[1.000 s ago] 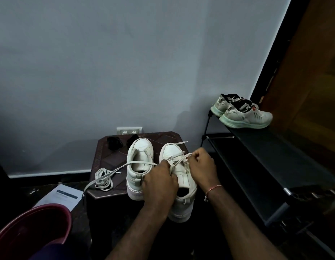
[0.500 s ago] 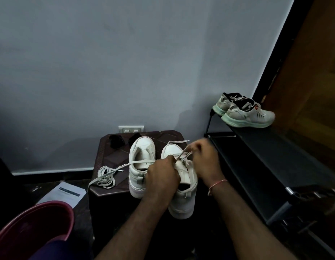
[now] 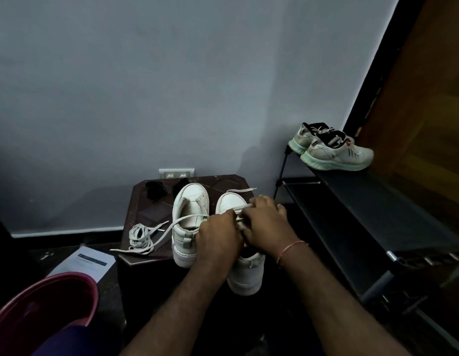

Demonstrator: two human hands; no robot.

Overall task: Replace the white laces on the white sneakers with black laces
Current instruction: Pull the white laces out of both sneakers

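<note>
Two white sneakers stand side by side on a dark brown stool [image 3: 151, 211]. The left sneaker [image 3: 188, 217] has no lace in it. Over the right sneaker [image 3: 245, 273] both my hands work on its white lace [image 3: 182, 220], which trails left across the other shoe. My left hand [image 3: 218, 240] grips the lace at the shoe's tongue. My right hand [image 3: 268, 222] pinches the lace close beside it. A loose white lace [image 3: 140, 238] lies bundled on the stool's left side. Two black lace bundles [image 3: 155, 190] sit at the stool's back edge.
A black shoe rack [image 3: 364, 217] stands to the right with a pair of pale sneakers [image 3: 331, 150] on top. A maroon tub [image 3: 43, 309] is at the lower left, a sheet of paper [image 3: 87, 263] on the floor beside it. A wall socket [image 3: 175, 172] sits behind the stool.
My right hand pulled the lace up toward the toe, then came back down beside my left hand. The view shifted slightly; the sneakers stayed in place.
</note>
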